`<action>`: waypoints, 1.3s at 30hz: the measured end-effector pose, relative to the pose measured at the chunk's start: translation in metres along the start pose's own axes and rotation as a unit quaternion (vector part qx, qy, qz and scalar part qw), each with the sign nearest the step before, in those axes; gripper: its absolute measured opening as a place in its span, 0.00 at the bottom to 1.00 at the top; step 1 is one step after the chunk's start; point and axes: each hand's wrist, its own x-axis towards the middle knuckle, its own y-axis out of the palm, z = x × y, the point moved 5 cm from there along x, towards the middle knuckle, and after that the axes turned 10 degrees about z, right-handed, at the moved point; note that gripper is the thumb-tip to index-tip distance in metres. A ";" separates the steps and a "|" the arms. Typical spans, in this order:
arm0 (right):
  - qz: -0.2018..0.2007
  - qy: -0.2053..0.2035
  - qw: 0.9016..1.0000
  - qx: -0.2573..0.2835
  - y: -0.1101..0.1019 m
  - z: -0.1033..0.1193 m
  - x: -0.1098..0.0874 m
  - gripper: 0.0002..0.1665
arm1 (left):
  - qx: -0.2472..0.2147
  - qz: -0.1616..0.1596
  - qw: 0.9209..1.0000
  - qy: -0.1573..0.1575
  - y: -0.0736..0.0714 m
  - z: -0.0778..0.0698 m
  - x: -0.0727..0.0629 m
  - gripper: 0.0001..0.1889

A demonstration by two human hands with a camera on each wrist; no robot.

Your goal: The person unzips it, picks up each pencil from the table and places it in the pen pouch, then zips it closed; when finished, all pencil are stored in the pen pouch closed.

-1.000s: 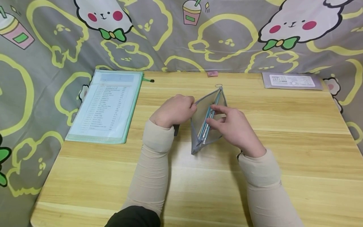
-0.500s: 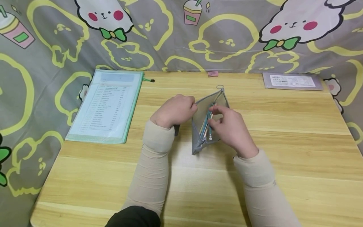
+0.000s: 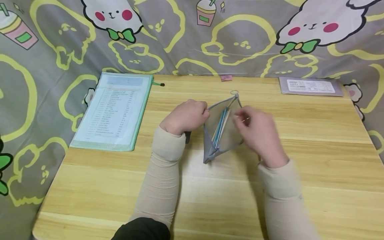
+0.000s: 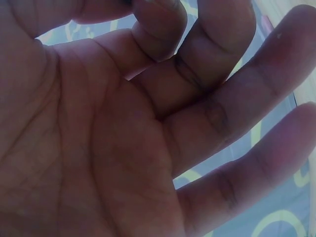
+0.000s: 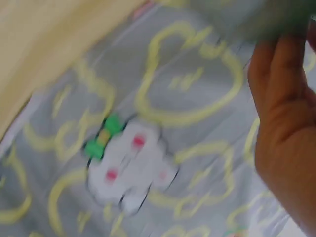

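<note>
A grey zip pencil case [image 3: 207, 151] stands unzipped mid-table in the head view, with several blue and pale pens or pencils [image 3: 221, 126] inside. My left hand [image 3: 187, 115] pinches its left edge. In the left wrist view, the same hand [image 4: 123, 133] has some fingers bent and others stretched out; the fingertips' grip is hidden there. At the case's right side is my right hand [image 3: 259, 131], thumb and index finger close together and blurred. Whether they hold the case's wall or a pencil I cannot tell. The right wrist view shows a grey-green blur over this hand's [image 5: 284, 108] fingertips.
On the left lies a green-edged document pouch [image 3: 111, 110] with a printed sheet. A small pink eraser [image 3: 226, 78] sits at the back edge, and a flat purple-grey packet [image 3: 310, 86] at the back right. Patterned cloth [image 3: 180, 36] hangs behind the wooden table [image 3: 216, 200].
My right hand has moved from the pens inside the case to its right side. The eraser-tipped pencil half a second ago under its fingers is out of sight. The left hand has barely moved.
</note>
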 end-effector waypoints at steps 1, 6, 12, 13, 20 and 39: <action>-0.025 0.007 1.000 -0.008 -0.009 -0.006 -0.002 0.10 | -0.001 0.000 1.000 0.000 0.000 0.000 0.000 0.18; 0.035 0.076 0.994 -0.074 -0.021 -0.046 -0.003 0.13 | -0.005 0.007 1.000 -0.004 0.001 0.001 -0.001 0.19; 0.298 0.142 0.935 -0.133 0.006 -0.077 -0.006 0.15 | -0.016 0.009 1.000 0.000 0.004 0.004 -0.003 0.19; 0.320 0.147 0.926 -0.139 0.010 -0.078 -0.007 0.14 | -0.018 0.008 1.000 0.000 0.004 0.005 -0.003 0.19; 0.319 0.142 0.925 -0.149 0.019 -0.082 -0.001 0.08 | -0.015 0.004 1.000 -0.004 0.005 0.007 -0.002 0.19; 0.008 0.039 0.937 0.348 -0.030 -0.018 -0.009 0.08 | -0.003 0.003 1.000 0.003 0.001 -0.002 0.001 0.18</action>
